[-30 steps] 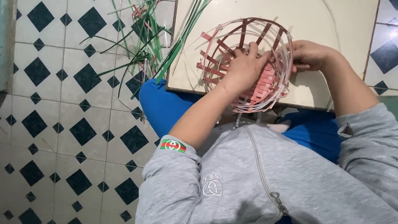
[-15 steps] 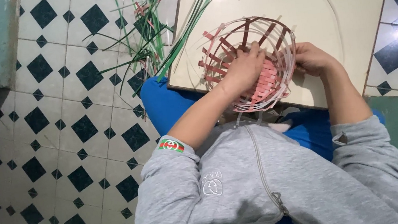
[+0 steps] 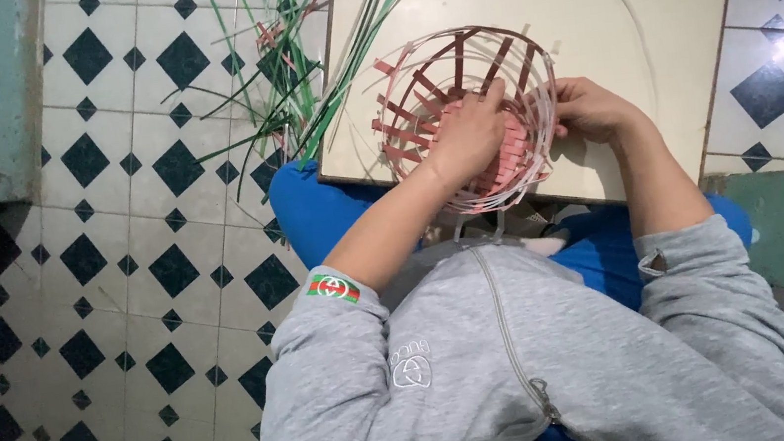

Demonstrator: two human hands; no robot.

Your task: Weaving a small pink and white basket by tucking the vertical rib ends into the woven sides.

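— Where's the basket [image 3: 468,111] sitting?

— On the board [image 3: 586,17], at its near edge, tipped so the mouth faces up toward the person. It's half woven: pink strips around the lower wall, dark red stakes standing free above.

— And the hands?

— The left hand [image 3: 466,136] is inside the basket, fingers curled and pressing against the woven wall; whether it pinches a strip I can't tell. The right hand [image 3: 593,111] is on the outside of the basket's right rim, fingers closed on the pale rim strips.

— What would make this weave go well?

— I'd say keep the inner hand firm behind the stakes while the outer one draws the strip snug, each row packed down onto the one below. Uneven pull would likely skew the stakes.

— Spare material?

— Green strips [image 3: 294,73] lie left of the basket, fanned from the board's left edge over the floor [image 3: 121,284].
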